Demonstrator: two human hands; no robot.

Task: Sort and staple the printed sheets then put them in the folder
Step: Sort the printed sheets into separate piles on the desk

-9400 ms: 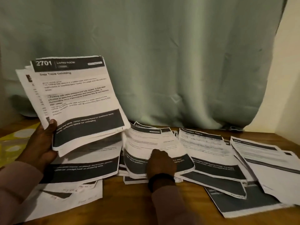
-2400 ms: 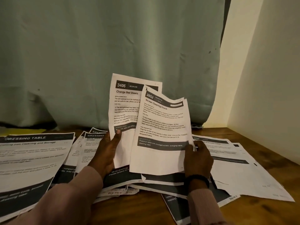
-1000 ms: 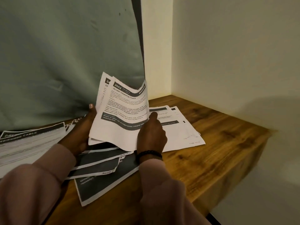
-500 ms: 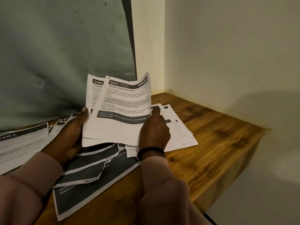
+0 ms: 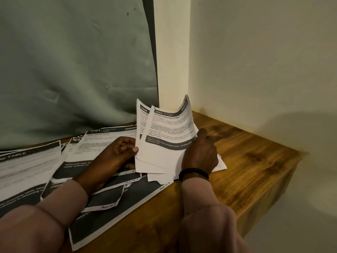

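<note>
Sheets (image 5: pixel 165 141) of printed paper stand nearly upright in a small bundle near the far right corner of the wooden table (image 5: pixel 251 161), their lower edges down among the papers lying there. On the front one a dark header band carries the number 2652 and the title "Screen Cleaning Check"; a second sheet peeks out behind it on the left, its heading mostly hidden. The top edge of the bundle curls forward.

Holding its right edge is the right hand (image 5: pixel 200 154), fingers curled round the paper and thumb on the front; a black beaded bracelet (image 5: pixel 193 172) circles that wrist. At the left edge sits the left hand (image 5: pixel 116 156), its fingers bent and fingertips touching the paper's side; whether it truly pinches the bundle cannot be told. Both arms wear pale pink sleeves (image 5: pixel 200 196).

To the left and nearer, loose printed pages (image 5: pixel 102 148) lie spread and overlapping on the table, several with dark bands and handwritten page numbers at their corners; one reads 2701 at its top. Behind the table hangs a grey-green curtain (image 5: pixel 73 61), and a cream wall (image 5: pixel 255 61) closes the right side.
</note>
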